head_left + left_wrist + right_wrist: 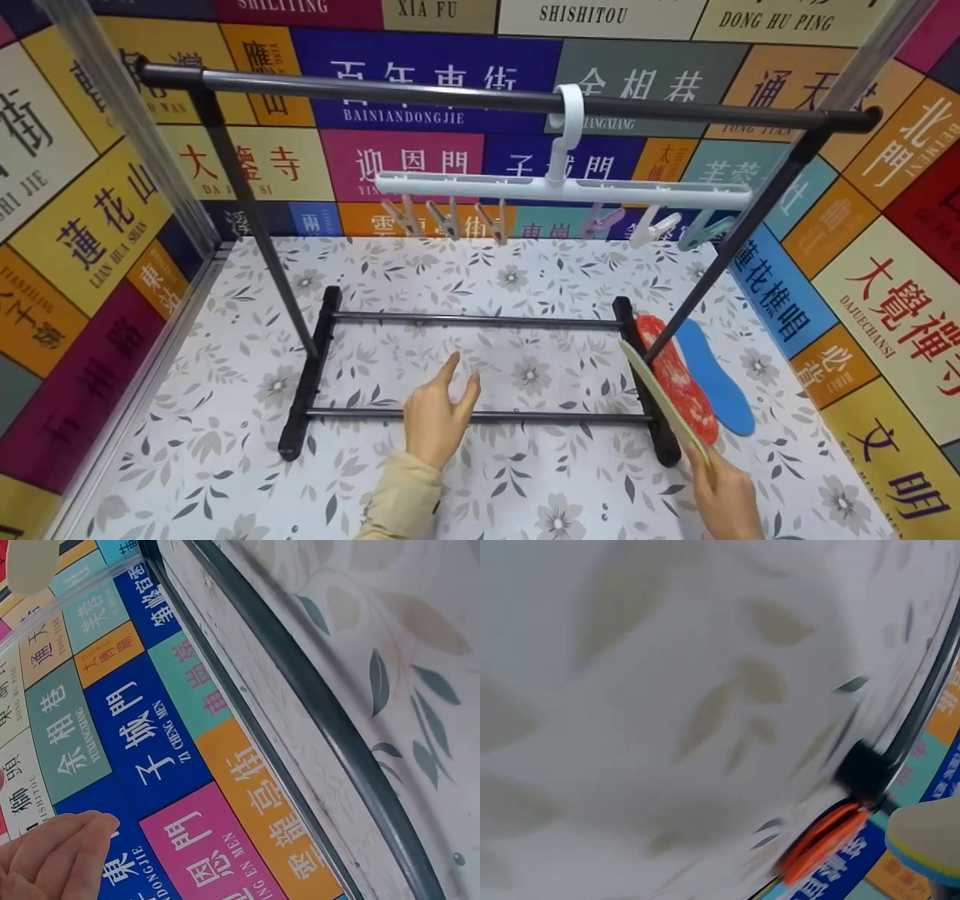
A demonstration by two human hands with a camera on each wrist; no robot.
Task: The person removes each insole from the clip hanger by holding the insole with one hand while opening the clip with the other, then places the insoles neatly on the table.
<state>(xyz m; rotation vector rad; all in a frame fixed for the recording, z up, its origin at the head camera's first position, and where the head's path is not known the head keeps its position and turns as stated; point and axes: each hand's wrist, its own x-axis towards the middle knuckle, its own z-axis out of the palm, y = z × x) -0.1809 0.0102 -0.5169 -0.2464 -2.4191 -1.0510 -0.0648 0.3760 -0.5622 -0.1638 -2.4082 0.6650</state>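
Note:
My right hand (726,499) pinches one end of a pale yellow-green insole (664,401), tilted edge-on at the rack's right foot. Its rounded pale end with a yellow and blue rim also shows as the insole (930,836) in the right wrist view. Just beyond lie a red patterned insole (679,382) and a blue insole (716,382), side by side on the table. My left hand (439,416) hovers near the rack's lower front bar, thumb and forefinger apart, holding nothing. The same left hand (60,855) shows at the lower left of its wrist view.
A dark metal rack (465,90) stands on the flower-patterned cloth (525,480). From its top bar hangs a white clip hanger (480,186), right of centre, with several coloured clips (491,223) below. Printed wall panels (450,64) enclose the back and sides.

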